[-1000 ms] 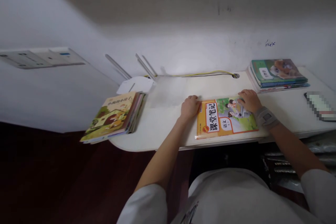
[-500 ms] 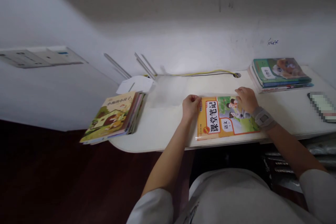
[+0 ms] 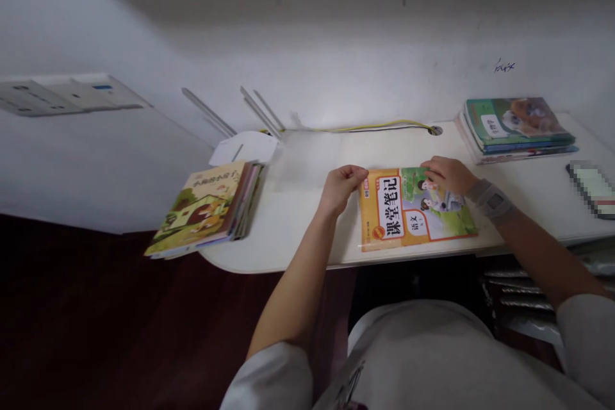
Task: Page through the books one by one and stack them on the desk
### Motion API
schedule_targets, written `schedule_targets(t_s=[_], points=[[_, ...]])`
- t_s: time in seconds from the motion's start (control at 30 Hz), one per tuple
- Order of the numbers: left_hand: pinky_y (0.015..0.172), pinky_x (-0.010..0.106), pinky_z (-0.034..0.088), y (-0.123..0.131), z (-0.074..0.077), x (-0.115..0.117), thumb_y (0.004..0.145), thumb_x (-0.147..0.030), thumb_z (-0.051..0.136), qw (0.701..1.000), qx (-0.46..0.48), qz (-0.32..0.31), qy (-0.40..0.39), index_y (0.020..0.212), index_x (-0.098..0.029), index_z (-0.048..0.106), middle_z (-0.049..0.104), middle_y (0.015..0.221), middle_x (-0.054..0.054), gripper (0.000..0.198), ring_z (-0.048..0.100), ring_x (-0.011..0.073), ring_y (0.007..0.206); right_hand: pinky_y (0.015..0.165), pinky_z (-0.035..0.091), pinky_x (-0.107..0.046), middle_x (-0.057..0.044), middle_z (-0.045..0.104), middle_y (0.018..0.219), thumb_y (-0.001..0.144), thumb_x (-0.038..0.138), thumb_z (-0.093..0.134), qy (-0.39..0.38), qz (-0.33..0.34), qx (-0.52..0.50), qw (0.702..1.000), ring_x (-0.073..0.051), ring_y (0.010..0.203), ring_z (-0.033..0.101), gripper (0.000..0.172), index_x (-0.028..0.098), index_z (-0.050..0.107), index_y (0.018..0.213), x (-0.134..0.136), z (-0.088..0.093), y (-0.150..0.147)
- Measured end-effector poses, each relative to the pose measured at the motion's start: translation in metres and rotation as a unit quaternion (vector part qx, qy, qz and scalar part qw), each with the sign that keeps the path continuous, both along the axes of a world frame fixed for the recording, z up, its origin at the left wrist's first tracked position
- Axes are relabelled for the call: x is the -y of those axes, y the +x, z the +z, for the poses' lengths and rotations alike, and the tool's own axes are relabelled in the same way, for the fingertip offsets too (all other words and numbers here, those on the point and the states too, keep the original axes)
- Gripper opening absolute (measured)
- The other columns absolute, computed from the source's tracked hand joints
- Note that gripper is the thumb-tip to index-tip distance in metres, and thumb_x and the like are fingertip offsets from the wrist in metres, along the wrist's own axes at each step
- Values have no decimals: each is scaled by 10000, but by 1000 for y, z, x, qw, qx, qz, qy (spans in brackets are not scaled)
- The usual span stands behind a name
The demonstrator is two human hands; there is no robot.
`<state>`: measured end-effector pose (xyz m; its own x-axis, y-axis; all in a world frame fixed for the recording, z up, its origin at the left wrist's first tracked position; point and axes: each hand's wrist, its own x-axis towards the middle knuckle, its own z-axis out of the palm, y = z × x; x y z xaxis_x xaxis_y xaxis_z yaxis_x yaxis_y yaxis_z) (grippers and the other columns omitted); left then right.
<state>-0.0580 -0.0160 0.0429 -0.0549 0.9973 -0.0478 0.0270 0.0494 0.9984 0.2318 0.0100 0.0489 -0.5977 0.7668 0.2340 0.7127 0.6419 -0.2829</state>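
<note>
An orange and green workbook [image 3: 413, 211] with large Chinese characters lies flat on the white desk [image 3: 298, 230] in front of me. My left hand [image 3: 342, 184] pinches its upper left corner, fingers curled over the edge. My right hand [image 3: 446, 174] rests on the top edge of the cover, palm down, with a grey band on the wrist. A clear plastic sheet [image 3: 312, 160] lies on the desk just left of the workbook.
A stack of books [image 3: 209, 208] overhangs the desk's left end. Another stack [image 3: 519, 125] sits at the back right, with a phone [image 3: 593, 187] near the right edge. A yellow and black cable [image 3: 375, 127] runs along the wall. White paper [image 3: 245, 147] lies behind the left stack.
My left hand has shifted from beside the workbook's left edge up to its top left corner. My right hand slid slightly left along the top edge. The workbook has barely moved.
</note>
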Motion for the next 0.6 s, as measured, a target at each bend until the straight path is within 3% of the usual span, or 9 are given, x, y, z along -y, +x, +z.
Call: schedule_targets(t_s=[0.13,0.3,0.4,0.47,0.6], points=[[625,253,427,-4,1,3,545,-448,780,1000,-26,4,6,642,-141,641,623,616,7,351,520,114,596,792,434,-305,-98,700,944,887,342,429,-67,-9,-54,996,-208,859,618,333,147,681,985,-5,8,35],[564,247,396,-4,-11,-1,593,-491,720,999,-39,10,-28,547,-176,540,547,529,-8,365,470,109,530,556,379,-254,1,571,562,810,522,503,-161,-126,-158,966,-130,530,492,385,165,626,733,-11,2,65],[535,251,373,-4,-18,-10,649,-502,653,992,-117,26,-44,508,-196,479,513,495,-6,379,458,119,508,497,334,-245,30,481,458,815,583,473,-196,-189,-189,944,-110,461,436,458,180,547,608,-17,-12,63],[521,257,348,-4,-21,-17,693,-503,605,968,-242,44,-49,487,-202,469,495,471,3,389,471,137,512,487,314,-249,28,451,428,845,580,426,-189,-240,-141,942,-115,462,440,501,189,505,543,-22,-20,57],[588,285,394,0,-21,-29,747,-484,557,870,-485,12,-90,554,-196,562,647,639,91,346,610,227,687,541,323,-260,-40,577,535,849,512,489,-138,-305,3,942,-158,601,544,466,174,559,535,-30,-30,45]])
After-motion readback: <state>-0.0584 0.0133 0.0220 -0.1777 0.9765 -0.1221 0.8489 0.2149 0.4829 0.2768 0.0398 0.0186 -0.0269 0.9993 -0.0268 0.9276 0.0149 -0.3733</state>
